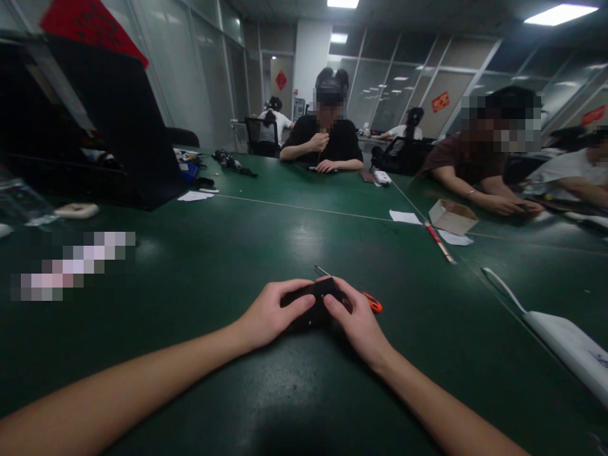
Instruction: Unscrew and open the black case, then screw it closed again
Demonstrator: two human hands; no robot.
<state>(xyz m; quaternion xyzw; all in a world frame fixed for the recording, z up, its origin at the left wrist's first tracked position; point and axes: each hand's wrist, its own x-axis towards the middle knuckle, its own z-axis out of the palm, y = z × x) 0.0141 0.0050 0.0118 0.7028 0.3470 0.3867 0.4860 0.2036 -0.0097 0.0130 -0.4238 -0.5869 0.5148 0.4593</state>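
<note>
A small black boxy object (327, 286) lies between my two hands, low over the green table (294, 392). My left hand (280, 310) wraps round its left side with the thumb on top. On the other side my right hand (354, 310) grips it, thumb pressing near the middle. Small shiny spots show on its surface, but its exact kind cannot be made out. Just behind my right hand lies a tool with an orange-and-black handle (373, 302). A thin metal shaft (323, 271) sticks out beyond my fingers, perhaps part of that tool.
A white power strip or case with a strap (565, 342) is at right. Farther off are an open cardboard box (453, 216), paper (405, 217) and a red-and-white stick (439, 242). A large black panel (109, 120) stands at left. Several people sit around.
</note>
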